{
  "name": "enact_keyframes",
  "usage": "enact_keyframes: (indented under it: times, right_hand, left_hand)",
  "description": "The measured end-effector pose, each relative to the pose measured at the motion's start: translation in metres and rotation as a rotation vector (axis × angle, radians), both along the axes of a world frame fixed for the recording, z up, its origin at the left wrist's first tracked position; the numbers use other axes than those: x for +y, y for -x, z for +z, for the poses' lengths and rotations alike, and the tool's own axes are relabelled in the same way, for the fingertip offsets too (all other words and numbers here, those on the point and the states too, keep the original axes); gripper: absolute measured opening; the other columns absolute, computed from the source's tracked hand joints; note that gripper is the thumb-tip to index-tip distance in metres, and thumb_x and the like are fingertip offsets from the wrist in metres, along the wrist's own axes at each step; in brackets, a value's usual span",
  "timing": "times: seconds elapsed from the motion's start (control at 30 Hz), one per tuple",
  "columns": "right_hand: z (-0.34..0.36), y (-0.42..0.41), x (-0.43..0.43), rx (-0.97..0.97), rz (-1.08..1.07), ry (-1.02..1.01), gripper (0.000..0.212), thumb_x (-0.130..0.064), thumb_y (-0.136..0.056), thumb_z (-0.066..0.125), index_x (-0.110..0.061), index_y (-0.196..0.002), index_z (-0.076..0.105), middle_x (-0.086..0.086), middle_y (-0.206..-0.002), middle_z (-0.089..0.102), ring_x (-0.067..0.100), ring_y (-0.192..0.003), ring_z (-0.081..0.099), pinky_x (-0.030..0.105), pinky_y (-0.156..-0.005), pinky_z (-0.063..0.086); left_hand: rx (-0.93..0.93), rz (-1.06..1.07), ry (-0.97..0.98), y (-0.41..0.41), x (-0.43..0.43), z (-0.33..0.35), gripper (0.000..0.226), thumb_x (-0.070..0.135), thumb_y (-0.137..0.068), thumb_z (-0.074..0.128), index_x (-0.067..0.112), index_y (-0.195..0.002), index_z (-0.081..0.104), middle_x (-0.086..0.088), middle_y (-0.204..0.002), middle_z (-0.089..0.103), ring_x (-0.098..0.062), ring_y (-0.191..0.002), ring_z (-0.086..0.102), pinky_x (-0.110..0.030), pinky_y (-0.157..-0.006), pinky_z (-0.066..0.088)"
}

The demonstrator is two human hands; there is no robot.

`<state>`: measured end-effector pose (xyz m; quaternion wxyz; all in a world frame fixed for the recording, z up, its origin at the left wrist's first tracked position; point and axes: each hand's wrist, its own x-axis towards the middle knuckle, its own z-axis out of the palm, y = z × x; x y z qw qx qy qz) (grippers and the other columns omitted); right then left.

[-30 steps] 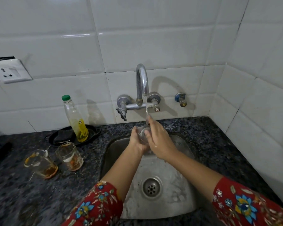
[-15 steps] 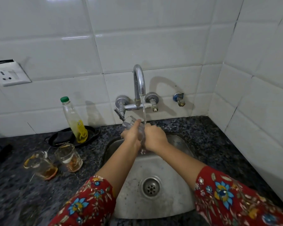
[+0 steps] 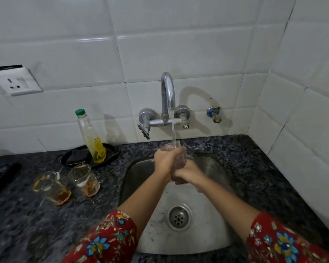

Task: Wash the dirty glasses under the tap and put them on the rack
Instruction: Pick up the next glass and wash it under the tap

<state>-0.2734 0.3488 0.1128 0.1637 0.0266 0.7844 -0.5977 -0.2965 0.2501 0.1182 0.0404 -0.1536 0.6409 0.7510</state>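
Clear glass (image 3: 176,154) between both hands.

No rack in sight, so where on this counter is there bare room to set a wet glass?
Bare granite between the sink and the right tiled wall. The left is crowded: two dirty glasses, soap bottle, black dish.

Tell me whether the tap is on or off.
On: water streams from the tap into the glass held over the sink.
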Motion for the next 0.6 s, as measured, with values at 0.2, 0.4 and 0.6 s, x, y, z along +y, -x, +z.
enact_keyframes:
  times: [0.2,0.4,0.6]
  right_hand:
    - [0.009,0.0,0.02,-0.274,0.212,0.369,0.025,-0.007,-0.071,0.07,-0.004,-0.096,0.066,0.011,-0.08,0.069,0.019,-0.068,0.068,0.024,-0.06,0.055]
    - [0.011,0.0,0.015,-0.294,0.179,0.381,0.019,-0.007,-0.079,0.067,-0.005,-0.097,0.065,0.01,-0.079,0.067,0.018,-0.064,0.065,0.022,-0.055,0.052]
    - [0.03,0.018,0.016,-0.233,0.139,0.155,0.034,-0.029,-0.079,0.073,-0.009,-0.104,0.063,0.008,-0.081,0.066,0.012,-0.052,0.058,0.019,-0.041,0.045]
  left_hand:
    - [-0.006,-0.334,-0.412,0.002,-0.02,0.003,0.015,0.022,-0.083,0.066,0.009,-0.087,0.072,-0.007,-0.085,0.069,-0.019,-0.078,0.067,-0.037,-0.081,0.053]
    - [0.083,-0.293,-0.261,0.005,-0.025,0.001,0.034,0.033,-0.076,0.075,0.007,-0.097,0.068,-0.008,-0.082,0.069,-0.022,-0.073,0.067,-0.035,-0.074,0.056]
    - [-0.056,-0.058,-0.24,-0.001,-0.036,-0.022,0.046,0.053,-0.09,0.055,0.01,-0.098,0.07,-0.008,-0.087,0.072,-0.019,-0.07,0.065,-0.031,-0.067,0.048]
